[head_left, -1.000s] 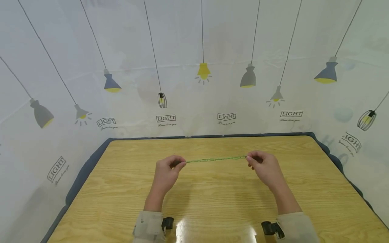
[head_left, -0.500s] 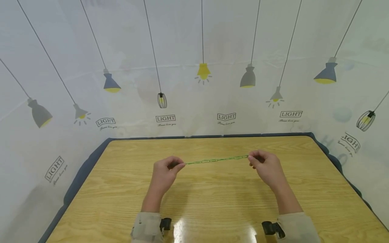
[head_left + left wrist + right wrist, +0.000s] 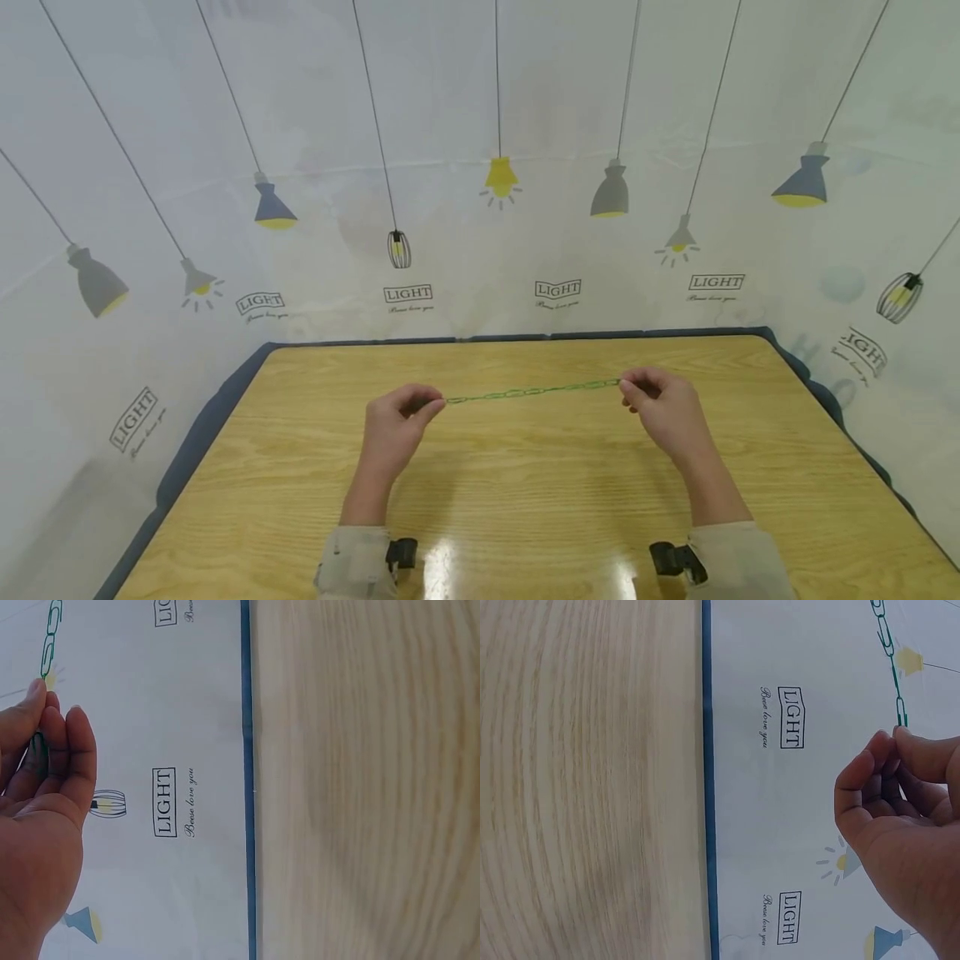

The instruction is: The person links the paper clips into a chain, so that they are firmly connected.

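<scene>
A chain of green paper clips (image 3: 534,391) stretches nearly straight between my two hands, raised above the table. My left hand (image 3: 392,429) pinches its left end between thumb and fingertips. In the left wrist view, more green wire (image 3: 40,754) shows inside the curled fingers of that hand, partly hidden. The opposite end is pinched by my right hand (image 3: 670,414), slightly higher than the left. Linked clips (image 3: 886,635) run up from the right thumb and fingertip in the right wrist view.
Beneath the hands lies a wooden table (image 3: 525,483) with a dark blue edge (image 3: 510,337). A pale curtain-like backdrop (image 3: 450,83) printed with lamps encloses its back and sides. Black wrist mounts (image 3: 402,552) sit at the sleeves.
My hands have drawn apart, the left moving left and the right slightly right and up. More of the paper clip chain shows between them. Both pinches hold.
</scene>
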`<state>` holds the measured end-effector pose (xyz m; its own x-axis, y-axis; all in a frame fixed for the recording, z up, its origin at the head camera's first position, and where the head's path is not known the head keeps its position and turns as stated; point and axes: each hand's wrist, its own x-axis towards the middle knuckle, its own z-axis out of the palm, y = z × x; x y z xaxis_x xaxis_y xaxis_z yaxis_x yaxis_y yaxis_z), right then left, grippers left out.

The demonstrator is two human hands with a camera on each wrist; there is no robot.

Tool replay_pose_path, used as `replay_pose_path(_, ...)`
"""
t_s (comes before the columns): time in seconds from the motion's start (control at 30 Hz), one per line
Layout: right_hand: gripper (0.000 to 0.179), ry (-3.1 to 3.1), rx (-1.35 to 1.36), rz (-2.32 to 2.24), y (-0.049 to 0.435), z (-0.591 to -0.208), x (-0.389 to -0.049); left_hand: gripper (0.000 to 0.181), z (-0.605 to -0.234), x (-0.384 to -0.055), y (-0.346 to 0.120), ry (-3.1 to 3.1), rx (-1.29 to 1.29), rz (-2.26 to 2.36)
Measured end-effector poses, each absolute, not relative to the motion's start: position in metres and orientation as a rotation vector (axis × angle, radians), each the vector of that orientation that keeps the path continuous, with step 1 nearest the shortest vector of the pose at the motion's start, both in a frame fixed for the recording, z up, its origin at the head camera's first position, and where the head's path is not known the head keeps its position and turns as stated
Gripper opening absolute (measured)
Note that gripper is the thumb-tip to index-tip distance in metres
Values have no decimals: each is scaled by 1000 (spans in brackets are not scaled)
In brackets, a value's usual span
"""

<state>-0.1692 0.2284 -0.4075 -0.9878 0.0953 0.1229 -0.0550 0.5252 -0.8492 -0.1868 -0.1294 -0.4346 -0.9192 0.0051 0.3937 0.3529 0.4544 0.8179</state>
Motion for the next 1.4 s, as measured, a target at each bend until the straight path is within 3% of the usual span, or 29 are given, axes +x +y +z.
replay_pose_path(0.33, 28, -2602, -57, 1470, 231, -403, -168, 16, -434, -189, -133, -2366, -290, -1484)
replay_pose_path(1.4, 34, -2373, -56, 1874, 216, -401, -174, 10, -416, -190, -106, -2320, -288, -1715)
